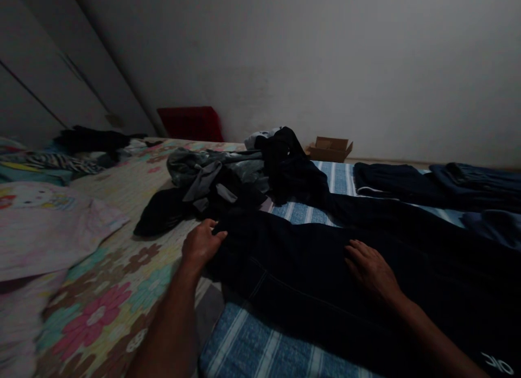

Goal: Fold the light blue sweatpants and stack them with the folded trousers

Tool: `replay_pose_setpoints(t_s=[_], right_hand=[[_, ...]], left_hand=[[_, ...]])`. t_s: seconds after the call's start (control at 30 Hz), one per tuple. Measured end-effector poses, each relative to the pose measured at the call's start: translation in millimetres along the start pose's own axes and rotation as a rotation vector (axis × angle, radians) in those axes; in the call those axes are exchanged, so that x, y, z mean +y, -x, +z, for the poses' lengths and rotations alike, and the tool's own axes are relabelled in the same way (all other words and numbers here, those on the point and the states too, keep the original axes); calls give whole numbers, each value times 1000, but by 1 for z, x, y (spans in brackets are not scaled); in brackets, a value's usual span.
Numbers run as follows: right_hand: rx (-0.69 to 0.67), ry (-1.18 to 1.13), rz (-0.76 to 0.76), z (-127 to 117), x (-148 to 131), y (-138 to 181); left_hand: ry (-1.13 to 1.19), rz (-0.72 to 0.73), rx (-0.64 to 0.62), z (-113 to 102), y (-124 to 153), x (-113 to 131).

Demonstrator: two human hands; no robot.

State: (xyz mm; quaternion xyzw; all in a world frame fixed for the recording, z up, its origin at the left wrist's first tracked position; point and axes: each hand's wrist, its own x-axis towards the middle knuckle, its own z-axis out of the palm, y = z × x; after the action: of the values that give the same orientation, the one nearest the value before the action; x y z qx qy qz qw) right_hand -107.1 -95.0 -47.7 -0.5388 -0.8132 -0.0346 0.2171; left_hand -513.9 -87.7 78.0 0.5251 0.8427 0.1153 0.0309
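Observation:
Dark trousers point(301, 264) lie spread across the bedding, with pale stitching and a white mark near the lower right corner. My left hand point(203, 242) is closed at their left end, thumb and fingers pinching the edge of the cloth. Farther right, my right hand point(372, 269) rests palm down on the fabric with its fingers stretched out. Just beyond my left hand is a heap of crumpled grey and black clothes point(215, 177). A black garment point(291, 166) at the heap's right side lies close to the trousers' far edge.
Folded dark garments point(386, 180) lie at the right on a blue striped cloth point(248, 340). A pink garment point(52, 226) lies left on the flowered sheet point(106, 313). A small cardboard box point(329, 149) and a red object point(189, 123) stand by the wall.

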Motion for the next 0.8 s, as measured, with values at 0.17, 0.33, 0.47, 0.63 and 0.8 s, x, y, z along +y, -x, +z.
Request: replay_pose_setpoints(t_s=[0.17, 0.33, 0.47, 0.63, 0.8], right_hand=[[13, 5, 1, 1, -1, 0], [14, 17, -17, 0, -1, -1], [14, 22, -11, 0, -1, -2], [-15, -1, 17, -3, -3, -6], [-54, -44, 73, -14, -9, -15]], left_hand=[[-202, 30, -19, -12, -17, -17], [-362, 102, 112, -5, 1, 8], [-254, 431, 103, 15, 27, 51], [-253, 625, -190, 60, 38, 76], [-345, 631, -216, 76, 25, 66]])
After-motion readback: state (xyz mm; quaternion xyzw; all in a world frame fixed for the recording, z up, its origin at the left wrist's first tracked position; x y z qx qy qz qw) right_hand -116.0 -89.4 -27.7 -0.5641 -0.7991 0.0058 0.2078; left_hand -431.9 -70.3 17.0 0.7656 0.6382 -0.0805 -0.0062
